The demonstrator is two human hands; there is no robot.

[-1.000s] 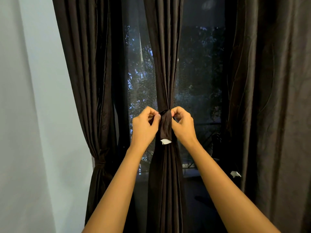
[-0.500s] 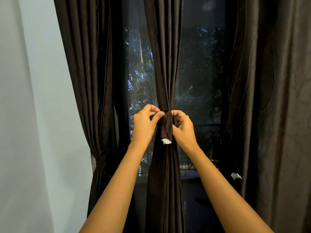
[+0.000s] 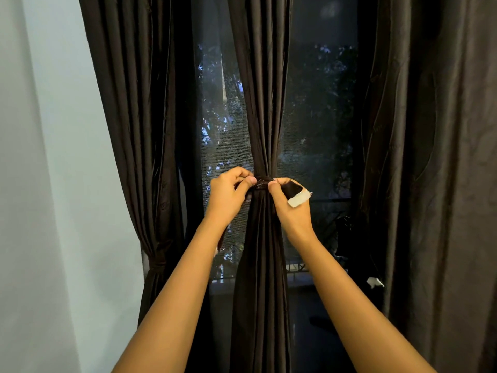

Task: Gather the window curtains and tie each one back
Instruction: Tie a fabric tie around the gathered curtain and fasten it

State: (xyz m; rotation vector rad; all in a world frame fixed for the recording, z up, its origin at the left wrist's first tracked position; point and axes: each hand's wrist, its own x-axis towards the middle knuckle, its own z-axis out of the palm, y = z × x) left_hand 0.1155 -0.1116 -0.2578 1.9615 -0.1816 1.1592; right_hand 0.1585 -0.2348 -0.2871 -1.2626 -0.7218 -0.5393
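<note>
Tying middle curtain (image 3: 259, 109): left hand (image 3: 228, 196) and right hand (image 3: 289, 204) each pinch a tie (image 3: 291, 190) end. Next: cinch knot tight.

On my feed the left forearm (image 3: 174, 292) and right forearm (image 3: 349, 292) are bare and slim; left hand (image 3: 228, 196) and right hand (image 3: 289, 208) bare too, thumbnails (image 3: 252, 180) short.

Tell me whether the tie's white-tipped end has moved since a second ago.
Yes. The tie end swung up and right, off the front of the middle curtain onto the right hand.
</note>
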